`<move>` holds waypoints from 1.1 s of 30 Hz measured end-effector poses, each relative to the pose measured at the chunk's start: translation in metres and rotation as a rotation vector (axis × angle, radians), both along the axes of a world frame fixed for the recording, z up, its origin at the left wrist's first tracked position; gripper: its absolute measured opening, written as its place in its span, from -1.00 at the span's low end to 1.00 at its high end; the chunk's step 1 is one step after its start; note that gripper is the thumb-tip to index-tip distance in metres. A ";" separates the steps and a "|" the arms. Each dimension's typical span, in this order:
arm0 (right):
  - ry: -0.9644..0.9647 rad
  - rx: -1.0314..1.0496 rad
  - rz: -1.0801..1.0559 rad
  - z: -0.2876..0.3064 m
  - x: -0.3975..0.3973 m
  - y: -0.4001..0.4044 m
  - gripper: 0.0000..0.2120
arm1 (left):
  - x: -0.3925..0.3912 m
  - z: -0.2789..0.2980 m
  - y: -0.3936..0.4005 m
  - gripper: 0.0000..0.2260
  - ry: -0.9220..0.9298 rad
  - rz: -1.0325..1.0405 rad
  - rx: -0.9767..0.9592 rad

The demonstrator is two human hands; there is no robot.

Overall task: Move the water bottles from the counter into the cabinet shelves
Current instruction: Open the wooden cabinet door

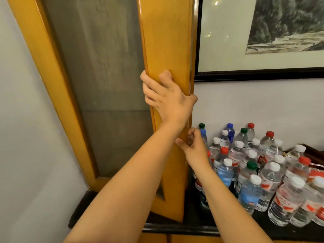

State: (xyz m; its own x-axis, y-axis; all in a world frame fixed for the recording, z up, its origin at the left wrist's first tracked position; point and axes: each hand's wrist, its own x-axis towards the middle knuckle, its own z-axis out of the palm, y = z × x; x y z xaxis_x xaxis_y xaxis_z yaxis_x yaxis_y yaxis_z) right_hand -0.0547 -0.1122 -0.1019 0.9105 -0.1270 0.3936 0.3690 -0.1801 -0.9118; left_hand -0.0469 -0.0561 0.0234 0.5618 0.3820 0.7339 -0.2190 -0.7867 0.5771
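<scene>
The cabinet door has a yellow-orange wood frame, and its glass panel looks dull grey-green. The wall beside it is pale grey-white. The picture on that wall has a black frame, a cream border, and a dark green and grey painting of trees. The counter is black and shiny. The water bottles on it are clear, and many wear white labels with red marks. Their caps are white, red, green and blue. Two bottles in front look light blue, and one bottle at the back is dark blue all over.
</scene>
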 end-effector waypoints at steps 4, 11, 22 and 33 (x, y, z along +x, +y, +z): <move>0.016 -0.018 -0.059 0.002 -0.014 0.007 -0.73 | -0.014 0.003 0.007 -0.32 0.047 -0.033 0.007; 0.017 -0.046 -0.058 0.012 -0.057 0.021 -0.74 | -0.052 0.005 0.023 -0.35 0.037 -0.173 -0.055; -0.075 -0.025 0.117 0.001 -0.194 0.110 -0.71 | -0.182 -0.003 0.141 -0.44 -0.068 -0.527 -0.081; 0.002 -0.102 0.449 -0.023 -0.255 0.210 -0.42 | -0.261 -0.003 0.261 -0.53 -0.039 -0.770 -0.202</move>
State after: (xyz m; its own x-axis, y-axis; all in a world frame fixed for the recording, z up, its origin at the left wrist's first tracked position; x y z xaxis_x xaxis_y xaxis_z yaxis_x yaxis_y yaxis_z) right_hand -0.3094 0.0982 -0.1249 0.8669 0.3201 0.3820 0.4297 -0.0917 -0.8983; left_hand -0.3084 0.2049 0.0204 0.6971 0.0243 0.7166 -0.6817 -0.2871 0.6729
